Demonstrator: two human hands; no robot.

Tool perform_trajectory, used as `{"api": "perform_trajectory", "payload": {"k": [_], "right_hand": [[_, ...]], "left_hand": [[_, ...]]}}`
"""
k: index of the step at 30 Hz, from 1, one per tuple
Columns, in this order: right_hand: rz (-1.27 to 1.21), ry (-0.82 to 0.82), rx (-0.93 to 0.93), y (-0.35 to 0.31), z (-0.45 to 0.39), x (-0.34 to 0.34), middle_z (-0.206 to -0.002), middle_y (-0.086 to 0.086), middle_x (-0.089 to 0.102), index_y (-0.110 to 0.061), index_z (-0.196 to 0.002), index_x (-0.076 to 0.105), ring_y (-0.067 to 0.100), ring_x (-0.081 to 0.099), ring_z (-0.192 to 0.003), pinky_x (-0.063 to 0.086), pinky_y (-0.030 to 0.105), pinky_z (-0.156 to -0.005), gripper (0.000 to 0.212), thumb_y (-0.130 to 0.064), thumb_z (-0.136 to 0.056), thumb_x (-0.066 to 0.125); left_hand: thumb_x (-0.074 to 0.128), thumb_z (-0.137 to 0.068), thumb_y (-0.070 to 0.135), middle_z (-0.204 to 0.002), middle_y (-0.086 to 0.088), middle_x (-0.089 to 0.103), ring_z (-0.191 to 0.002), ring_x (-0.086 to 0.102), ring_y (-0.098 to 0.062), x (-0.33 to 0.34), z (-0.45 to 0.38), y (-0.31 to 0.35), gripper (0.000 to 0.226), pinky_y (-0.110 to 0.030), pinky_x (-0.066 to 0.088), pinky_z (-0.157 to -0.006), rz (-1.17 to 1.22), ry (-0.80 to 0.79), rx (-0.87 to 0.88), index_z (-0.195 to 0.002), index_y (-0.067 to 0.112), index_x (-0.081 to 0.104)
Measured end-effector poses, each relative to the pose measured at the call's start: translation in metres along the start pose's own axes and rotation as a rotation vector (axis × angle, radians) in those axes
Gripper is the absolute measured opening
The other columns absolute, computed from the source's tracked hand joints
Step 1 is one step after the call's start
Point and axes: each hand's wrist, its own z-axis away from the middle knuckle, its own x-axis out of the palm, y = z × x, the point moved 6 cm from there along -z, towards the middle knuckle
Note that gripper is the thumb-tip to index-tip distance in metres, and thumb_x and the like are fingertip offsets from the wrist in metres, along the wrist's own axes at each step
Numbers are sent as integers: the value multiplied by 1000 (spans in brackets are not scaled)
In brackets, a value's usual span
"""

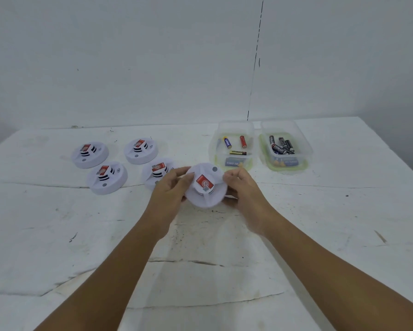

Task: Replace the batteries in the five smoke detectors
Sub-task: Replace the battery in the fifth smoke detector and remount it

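Both hands hold one smoke detector [205,186] just above the middle of the worktop [320,235], face up with its red label showing. The left hand [169,194] has its grip curled round the disc's left rim; the right hand [242,189] pinches the right rim, fingers bent under it. Four more detectors [110,163] lie in a cluster toward the far left edge of the worktop, the nearest one just beside the left hand. Toward the far right edge stand two clear tubs: the left tub [234,130] holds a few loose batteries, the right tub [286,130] a heap of dark ones.

The detector looks like a light, stiff, hollow plastic shell, smooth and a bit slippery. The rim is likely the best hold, opposite sides pressed firmly while the base is twisted off; the raised centre with its vents seems frailer and is better left alone
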Motion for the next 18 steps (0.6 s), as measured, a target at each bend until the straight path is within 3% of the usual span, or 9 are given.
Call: {"api": "perform_trajectory", "payload": {"k": [3,6,12,16,18], "right_hand": [[47,-60,1,-8,1,2,-97,-2,77,-16,-110,61,14,70,-87,57,34,-85,23,-37,-103,60],[122,-165,-41,-13,4,12,-103,2,77,-14,-119,66,15,72,-91,57,28,-79,25,-33,-102,62],[125,-199,-38,-13,3,15,-110,14,77,-9,-120,62,30,75,-100,61,42,-90,25,-24,-101,66],[-3,-124,26,-1,-2,7,-114,19,75,-8,-116,54,37,74,-103,61,46,-91,20,-15,-101,65],[-101,-81,40,3,-3,3,-112,15,76,-14,-120,52,35,75,-100,61,46,-91,20,-13,-102,62]], "left_hand": [[75,-94,26,-103,-2,79,-98,73,-17,-11,-10,21,26,-28,58,-82,-51,29,67,-116,12,71],[76,-93,19,-100,-5,79,-91,74,-15,-5,-16,43,19,-21,57,-74,-146,-91,111,-107,7,75],[71,-98,23,-100,5,78,-94,75,-14,8,-21,61,13,-25,61,-77,-375,-187,141,-108,19,78],[64,-101,39,-112,7,68,-100,65,-6,-1,-18,46,26,-14,53,-76,-278,38,166,-124,28,64],[59,-103,44,-110,5,67,-96,62,-8,-4,-12,26,27,-13,49,-75,-228,93,86,-120,23,61]]}}
